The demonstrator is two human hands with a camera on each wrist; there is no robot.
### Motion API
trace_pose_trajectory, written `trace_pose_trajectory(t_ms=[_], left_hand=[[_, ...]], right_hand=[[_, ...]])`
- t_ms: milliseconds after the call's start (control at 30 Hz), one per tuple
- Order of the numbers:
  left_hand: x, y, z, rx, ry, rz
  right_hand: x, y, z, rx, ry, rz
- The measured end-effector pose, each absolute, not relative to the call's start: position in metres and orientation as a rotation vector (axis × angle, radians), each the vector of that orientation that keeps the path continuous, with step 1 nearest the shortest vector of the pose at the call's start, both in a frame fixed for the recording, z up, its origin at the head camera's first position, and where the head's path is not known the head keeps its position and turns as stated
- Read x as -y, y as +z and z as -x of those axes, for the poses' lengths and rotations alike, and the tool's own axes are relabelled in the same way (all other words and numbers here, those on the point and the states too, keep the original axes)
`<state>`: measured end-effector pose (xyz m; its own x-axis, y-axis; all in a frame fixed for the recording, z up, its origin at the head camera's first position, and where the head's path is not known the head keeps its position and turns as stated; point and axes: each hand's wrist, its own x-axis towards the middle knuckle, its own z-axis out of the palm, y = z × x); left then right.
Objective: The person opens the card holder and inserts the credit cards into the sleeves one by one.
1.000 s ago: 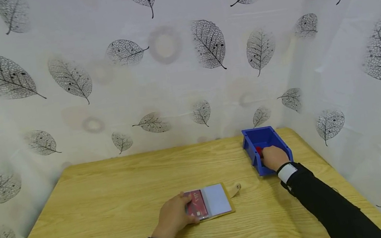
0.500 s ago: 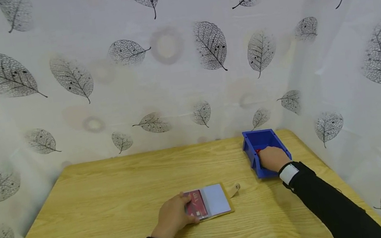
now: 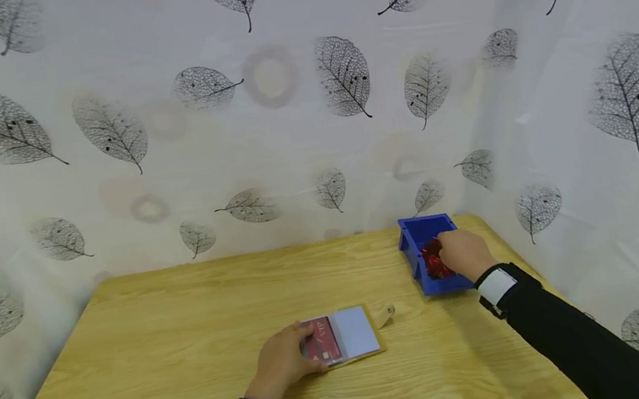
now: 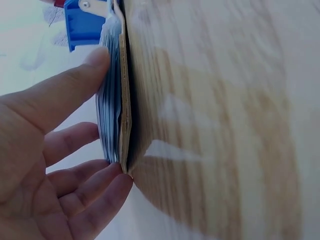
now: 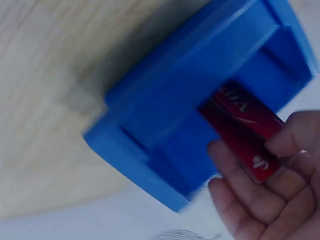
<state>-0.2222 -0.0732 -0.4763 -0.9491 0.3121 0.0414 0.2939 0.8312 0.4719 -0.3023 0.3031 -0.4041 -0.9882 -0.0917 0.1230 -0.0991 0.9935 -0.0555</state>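
Observation:
An opened card holder with clear sleeves lies on the table, a red VIP card showing in its left sleeve. My left hand holds its left edge, thumb and fingers at the stacked sleeves in the left wrist view. At the far right, my right hand reaches over a blue bin. In the right wrist view its thumb and fingers pinch a red VIP card, one end of which is inside the bin. More red shiny cards show in the bin.
The wooden table carries the holder and the bin, which stands near the right back corner. A snap strap sticks out from the holder's right side. A leaf-patterned curtain hangs behind and along the sides.
My right hand has lifted from deep in the bin toward its right side, uncovering the red cards. The left hand keeps its hold on the card holder. The head view has shifted slightly.

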Motion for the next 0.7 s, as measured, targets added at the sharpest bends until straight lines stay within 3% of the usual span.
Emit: trace_pose_trajectory(t_ms=[200, 400, 700], left_hand=[[0.077, -0.475, 0.225, -2.912, 0.848, -0.525], [0.070, -0.472, 0.222, -2.948, 1.015, -0.494], [0.048, -0.433, 0.211, -2.489, 1.887, -0.408]], right_hand=[[-0.282, -0.374, 0.282, 2.803, 0.227, -0.283], [-0.236, -0.365, 0.258, 2.840, 0.928, -0.538], [-0.179, -0.385, 0.236, 2.907, 1.368, -0.853]])
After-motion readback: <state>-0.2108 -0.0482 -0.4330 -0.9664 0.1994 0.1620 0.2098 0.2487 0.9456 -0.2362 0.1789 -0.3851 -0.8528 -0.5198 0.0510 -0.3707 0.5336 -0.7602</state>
